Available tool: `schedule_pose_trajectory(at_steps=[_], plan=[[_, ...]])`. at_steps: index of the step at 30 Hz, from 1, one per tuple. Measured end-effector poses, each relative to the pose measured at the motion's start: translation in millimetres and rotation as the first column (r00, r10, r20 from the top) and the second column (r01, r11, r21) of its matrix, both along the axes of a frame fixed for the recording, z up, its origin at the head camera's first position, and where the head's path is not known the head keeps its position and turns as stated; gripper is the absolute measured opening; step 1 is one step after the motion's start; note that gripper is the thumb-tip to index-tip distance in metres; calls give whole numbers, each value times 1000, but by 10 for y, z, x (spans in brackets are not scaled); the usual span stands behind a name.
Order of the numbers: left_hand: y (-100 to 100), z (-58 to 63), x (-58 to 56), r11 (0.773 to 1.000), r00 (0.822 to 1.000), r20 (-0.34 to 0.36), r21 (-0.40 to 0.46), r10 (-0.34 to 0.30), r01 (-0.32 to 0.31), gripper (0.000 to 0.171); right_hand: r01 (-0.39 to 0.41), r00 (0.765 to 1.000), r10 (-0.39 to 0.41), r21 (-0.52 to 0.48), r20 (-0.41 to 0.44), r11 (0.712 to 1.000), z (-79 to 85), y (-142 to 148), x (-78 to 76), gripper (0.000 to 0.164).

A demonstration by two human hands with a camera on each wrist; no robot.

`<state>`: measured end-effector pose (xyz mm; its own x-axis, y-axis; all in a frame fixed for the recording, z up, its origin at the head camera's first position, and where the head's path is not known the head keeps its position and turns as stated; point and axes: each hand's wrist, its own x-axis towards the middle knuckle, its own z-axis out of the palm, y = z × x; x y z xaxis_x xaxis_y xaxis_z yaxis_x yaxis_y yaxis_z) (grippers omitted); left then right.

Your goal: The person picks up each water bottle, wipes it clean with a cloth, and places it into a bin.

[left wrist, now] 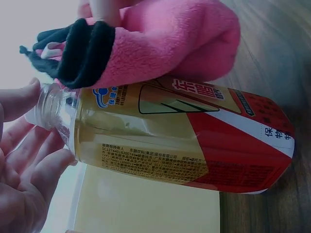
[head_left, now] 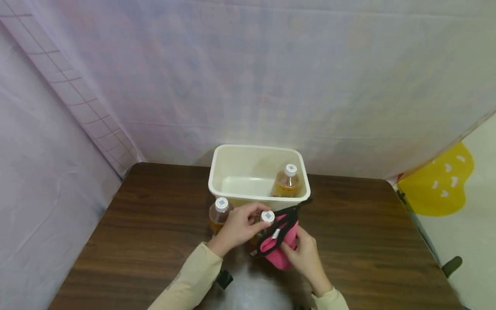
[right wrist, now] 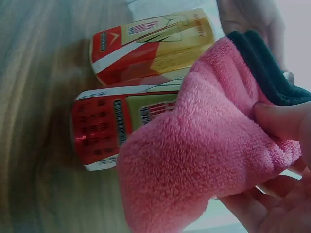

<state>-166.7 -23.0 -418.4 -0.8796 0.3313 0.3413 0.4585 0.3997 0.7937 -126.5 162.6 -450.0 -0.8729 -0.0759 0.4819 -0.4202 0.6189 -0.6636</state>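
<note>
1. Head view: a capped bottle [head_left: 268, 217] stands upright before the white tub [head_left: 255, 156], the left hand [head_left: 241, 222] pinching it near its cap.
2. Right hand [head_left: 306, 255] pinches a pink cloth [head_left: 282, 259] just beside it.
3. Partway, I'd judge: one tubbed bottle [head_left: 286, 184] inside; the held one and its left-hand neighbour [head_left: 220, 215] outside.
4. Wood-grain table [head_left: 368, 224]; pale sheeting [head_left: 271, 77] hangs behind.

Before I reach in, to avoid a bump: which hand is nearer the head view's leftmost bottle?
Left. The left hand is just right of the leftmost bottle, gripping another bottle near its cap; the right hand is farther right, holding the pink pouch.
</note>
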Motion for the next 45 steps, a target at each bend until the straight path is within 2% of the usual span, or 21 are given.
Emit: schedule_pose_trajectory(at_steps=[8,13,15,22,28,32,38,41,45], plan=[[-2,10,8,1000,1000,17,11,-1,1,24,7,996,-5,23,-88,1000,185,-86,-24,30],[0,17,19,1000,1000,16,9,4,-4,25,42,999,-42,8,-20,999,162,-93,3,26],[0,16,24,1000,1000,12,11,4,-4,25,55,998,-55,16,19,998,115,-74,26,24],[4,-15,43,999,1000,-8,31,27,-26,27,63,998,-64,54,18,997,-261,-44,74,26],[11,-23,53,998,999,-5,46,31,-31,27,74,984,-87,88,159,993,-527,-31,72,25],[16,-22,51,999,999,4,44,32,-32,28,76,975,-89,72,201,995,-600,-19,61,26],[14,-11,58,998,999,17,43,34,-34,28,73,975,-81,47,209,996,-496,-11,73,24],[16,-6,62,999,1000,16,43,24,-25,28,73,979,-73,4,189,997,-353,-7,89,24],[18,-5,59,999,1000,0,48,19,-19,27,54,993,-47,-62,110,997,-118,-7,77,26]])
